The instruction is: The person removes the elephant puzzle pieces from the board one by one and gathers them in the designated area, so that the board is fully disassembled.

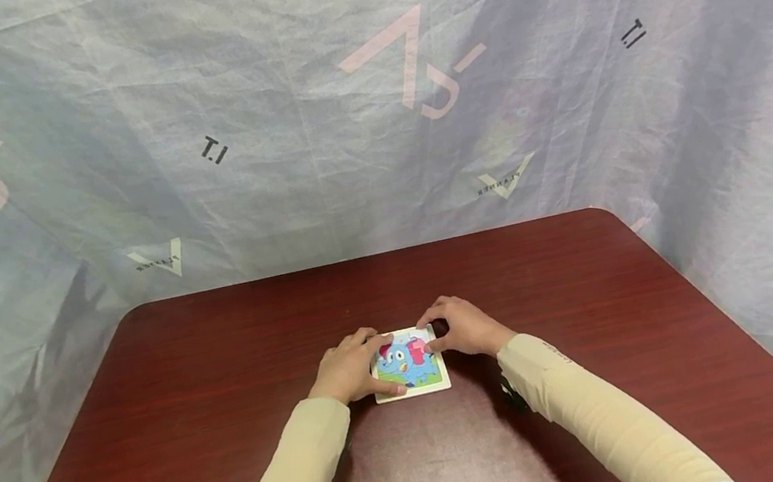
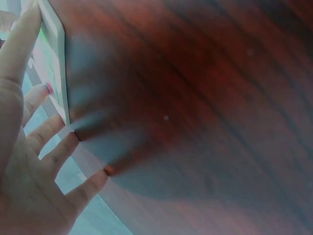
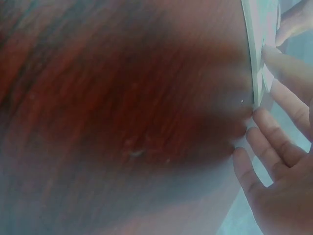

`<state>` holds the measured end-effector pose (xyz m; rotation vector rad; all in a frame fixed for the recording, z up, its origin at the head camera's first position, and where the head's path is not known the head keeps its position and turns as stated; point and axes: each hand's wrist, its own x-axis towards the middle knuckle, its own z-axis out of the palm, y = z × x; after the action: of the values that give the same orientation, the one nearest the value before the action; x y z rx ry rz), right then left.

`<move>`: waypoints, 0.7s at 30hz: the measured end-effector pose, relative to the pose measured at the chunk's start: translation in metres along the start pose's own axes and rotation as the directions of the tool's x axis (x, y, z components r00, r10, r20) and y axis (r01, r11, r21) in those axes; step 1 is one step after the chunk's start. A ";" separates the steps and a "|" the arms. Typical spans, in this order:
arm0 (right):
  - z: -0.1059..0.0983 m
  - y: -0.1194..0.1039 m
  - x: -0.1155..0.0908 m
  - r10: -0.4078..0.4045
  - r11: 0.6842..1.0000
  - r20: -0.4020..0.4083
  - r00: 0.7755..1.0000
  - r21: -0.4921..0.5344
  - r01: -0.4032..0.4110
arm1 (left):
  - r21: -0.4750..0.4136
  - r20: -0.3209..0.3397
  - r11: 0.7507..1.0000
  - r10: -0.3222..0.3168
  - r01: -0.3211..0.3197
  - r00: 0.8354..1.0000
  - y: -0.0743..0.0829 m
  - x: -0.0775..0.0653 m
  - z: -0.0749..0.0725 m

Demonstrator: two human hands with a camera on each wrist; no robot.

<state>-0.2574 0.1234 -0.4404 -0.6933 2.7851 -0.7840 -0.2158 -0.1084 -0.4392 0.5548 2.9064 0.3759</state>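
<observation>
A square jigsaw puzzle (image 1: 411, 376) lies flat on the table, showing a blue cartoon elephant with pink ears in a pale frame. On its left side rests my left hand (image 1: 349, 369), thumb along the near edge and index finger on the upper left part. My right hand (image 1: 468, 327) touches the upper right, its thumb beside a pink piece (image 1: 416, 347) and its index finger at the far edge. In the right wrist view a thin raised edge shows near the thumb and index finger; whether they pinch it is unclear. Both hands' other fingers are spread and fairly straight.
The dark red wooden table (image 1: 220, 343) has rounded far corners. A grey printed cloth (image 1: 306, 119) hangs behind it and along both sides. Light-coloured sleeves (image 1: 283, 476) cover both forearms.
</observation>
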 end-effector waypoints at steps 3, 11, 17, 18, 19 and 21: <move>-0.002 -0.001 0.001 -0.001 1.000 0.004 1.000 0.014 0.001 | -0.005 0.001 1.000 0.003 -0.003 1.000 0.000 0.000 -0.001; -0.002 0.000 0.002 -0.026 1.000 -0.029 0.999 0.010 0.027 | -0.016 0.000 1.000 0.007 -0.007 1.000 0.000 0.000 -0.001; -0.002 0.000 0.002 -0.050 0.999 -0.042 0.998 -0.013 0.050 | -0.013 0.000 1.000 0.002 -0.002 1.000 -0.001 0.000 0.000; -0.003 0.000 0.002 -0.054 0.998 -0.043 0.998 -0.023 0.053 | -0.011 0.000 1.000 0.002 -0.002 1.000 -0.001 0.000 0.000; -0.003 0.001 0.002 -0.057 0.998 -0.043 0.997 -0.035 0.056 | -0.010 0.001 1.000 0.003 -0.003 1.000 -0.002 0.000 0.000; -0.003 0.002 0.001 -0.051 0.998 -0.036 0.998 -0.049 0.049 | -0.009 0.002 1.000 0.006 -0.006 1.000 -0.002 0.000 0.000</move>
<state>-0.2603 0.1255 -0.4384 -0.7676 2.8392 -0.7491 -0.2165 -0.1096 -0.4401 0.5619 2.9000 0.3881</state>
